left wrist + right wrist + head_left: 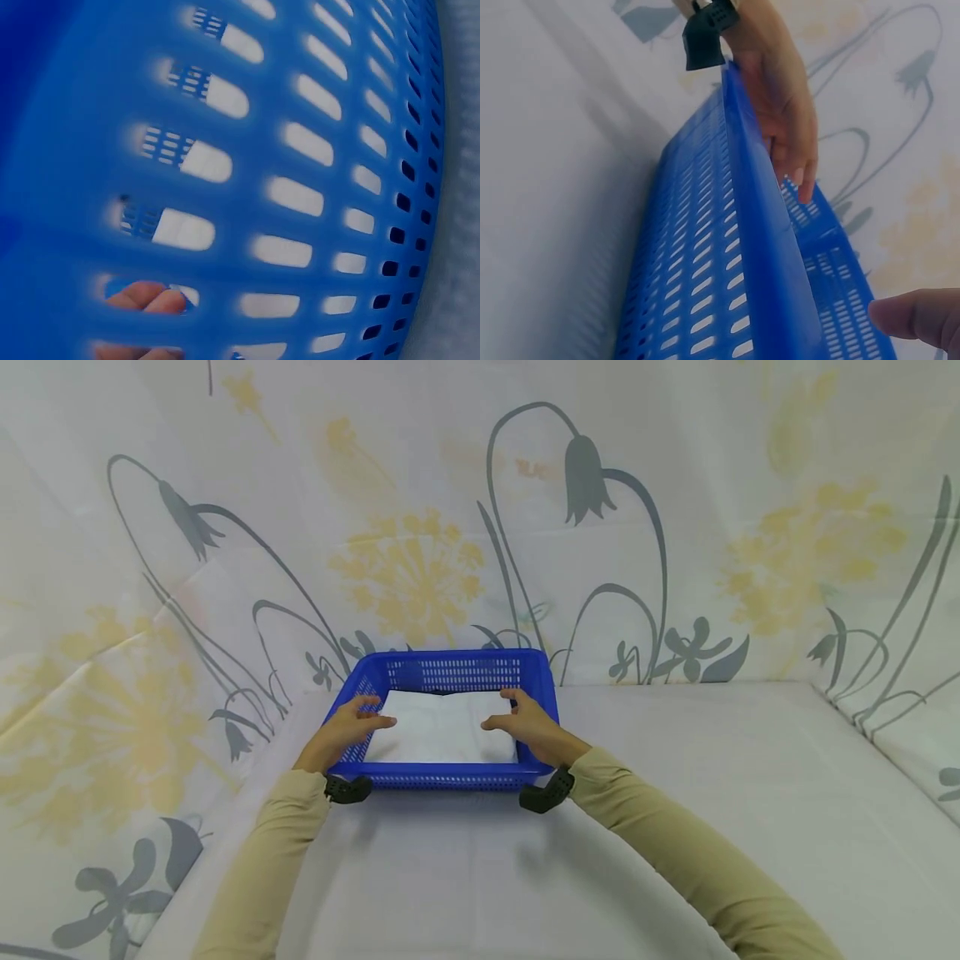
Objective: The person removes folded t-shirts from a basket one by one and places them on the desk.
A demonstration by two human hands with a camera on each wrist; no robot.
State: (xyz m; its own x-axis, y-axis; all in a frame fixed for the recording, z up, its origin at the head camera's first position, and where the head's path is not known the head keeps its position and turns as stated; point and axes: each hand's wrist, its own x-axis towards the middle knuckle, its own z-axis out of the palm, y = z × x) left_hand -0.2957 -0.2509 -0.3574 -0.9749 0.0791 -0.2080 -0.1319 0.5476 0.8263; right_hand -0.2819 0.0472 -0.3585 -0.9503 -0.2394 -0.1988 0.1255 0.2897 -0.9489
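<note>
A white, flat, cloth-like piece (pixel 444 731) lies inside a blue plastic basket (pixel 442 774) in the head view. My left hand (pixel 347 729) is over the basket's left side, its thumb and fingers spread apart beside the white piece. On the opposite side my right hand (pixel 531 727) holds a similar pose, thumb reaching inward over the white piece's right part. Neither hand grips anything. The basket's slotted wall (pixel 281 195) fills the left wrist view, with left fingertips (pixel 161 298) showing through a slot. In the right wrist view the right thumb (pixel 911 313) shows at the lower right.
The basket stands on a table with a pale cloth (pixel 675 793). Behind and at the sides hangs a white fabric (pixel 450 485) printed with grey and yellow flowers. Black wrist cameras (pixel 547 790) sit close to the basket's front rim.
</note>
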